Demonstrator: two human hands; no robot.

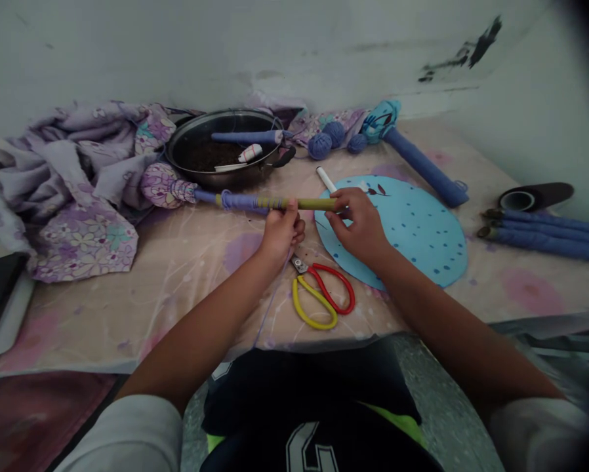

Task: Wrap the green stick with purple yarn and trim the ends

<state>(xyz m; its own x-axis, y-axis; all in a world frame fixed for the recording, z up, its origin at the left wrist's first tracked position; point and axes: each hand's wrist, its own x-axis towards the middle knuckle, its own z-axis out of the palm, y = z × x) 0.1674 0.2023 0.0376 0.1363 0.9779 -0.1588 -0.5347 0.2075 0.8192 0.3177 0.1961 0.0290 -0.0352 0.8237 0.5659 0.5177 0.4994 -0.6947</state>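
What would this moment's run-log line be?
left hand: holding yarn-wrapped stick | right hand: at stick's right end | scissors: on table, between forearms | pan: behind stick

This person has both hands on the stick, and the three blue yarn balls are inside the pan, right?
Not quite: the three blue yarn balls sit outside the pan, to its right, as the head view shows. The left hand and right hand are on the stick.
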